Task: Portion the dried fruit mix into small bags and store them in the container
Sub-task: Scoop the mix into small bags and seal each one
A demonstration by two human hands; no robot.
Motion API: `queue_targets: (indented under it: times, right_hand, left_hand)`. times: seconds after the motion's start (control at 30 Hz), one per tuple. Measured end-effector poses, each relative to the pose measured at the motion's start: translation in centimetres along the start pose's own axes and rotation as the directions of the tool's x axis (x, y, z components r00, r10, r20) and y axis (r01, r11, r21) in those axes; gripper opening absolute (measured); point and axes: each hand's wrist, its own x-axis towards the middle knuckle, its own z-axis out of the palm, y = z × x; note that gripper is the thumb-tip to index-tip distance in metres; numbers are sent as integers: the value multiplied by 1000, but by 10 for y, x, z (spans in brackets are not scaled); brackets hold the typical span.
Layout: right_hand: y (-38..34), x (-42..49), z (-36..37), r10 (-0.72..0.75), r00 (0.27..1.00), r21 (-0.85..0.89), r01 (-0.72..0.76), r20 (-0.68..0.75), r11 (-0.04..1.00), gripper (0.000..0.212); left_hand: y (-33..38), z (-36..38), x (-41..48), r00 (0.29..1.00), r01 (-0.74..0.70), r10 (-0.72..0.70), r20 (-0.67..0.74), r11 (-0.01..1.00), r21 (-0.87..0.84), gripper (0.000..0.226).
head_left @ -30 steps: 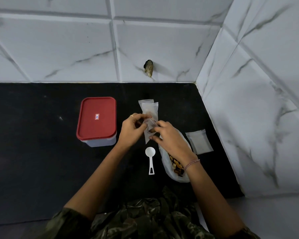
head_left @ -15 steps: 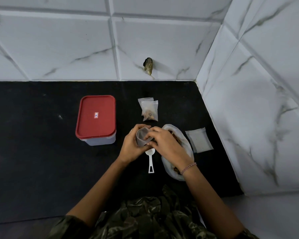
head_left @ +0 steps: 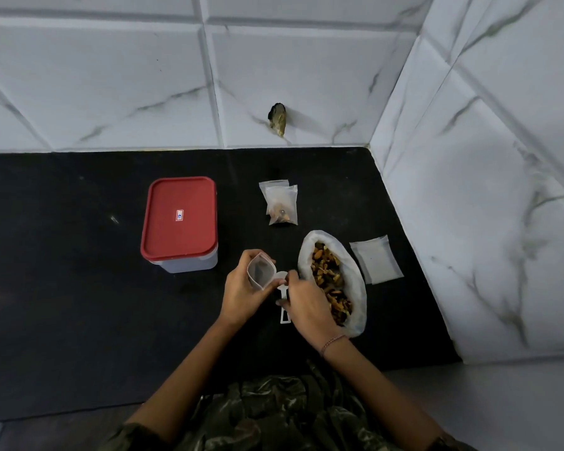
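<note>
Dried fruit mix (head_left: pixel 327 275) sits in a big white bag (head_left: pixel 358 289) lying open on the desk (head_left: pixel 79 288), right of centre, mouth pointing far. Left hand (head_left: pixel 241 296) holds an empty small clear bag (head_left: pixel 260 271) just left of it. The fingers (head_left: pixel 254 255) are curled round the bag with its mouth held open and facing up. Right hand (head_left: pixel 308 307) is down on the white scoop (head_left: pixel 281 276), between the small bag and the big bag. Fingers are pinched on the handle; bowl end pokes out far side, handle tip near side, and the scoop looks to be flat on the desk. Bracelet (head_left: pixel 332 340) on the right wrist. Filled small bags (head_left: pixel 282 205), two overlapping, lie further back, apart from the hands. A flat stack of empty bags (head_left: pixel 376 260) lies just right of the big bag. Container (head_left: pixel 179 222) with red lid on, left of the hands, well apart from the filled bags. White marble-look tile wall (head_left: pixel 111 76) behind and to the right. Small dark lump (head_left: pixel 277 120) on the back wall, can't tell what it is.
</note>
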Motion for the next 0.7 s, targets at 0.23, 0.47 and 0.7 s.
queue_targets:
  times: [0.23,0.47,0.7]
  right_hand:
    - [0,3,7,-53,998,-31,52,-23,998,28]
    - [28,1,-32,190,964,287,-132,-185,949,44]
    - [76,-4,-58,284,933,-39,-299,-221,953,33]
  left_hand:
    - [-9,-2,-5,999,31,-31,-34,999,-18,64]
    - [-11,6,-6,994,95,-95,-52,995,-4,62]
    - [-12,29,-3,990,105,-122,74,973,205,55]
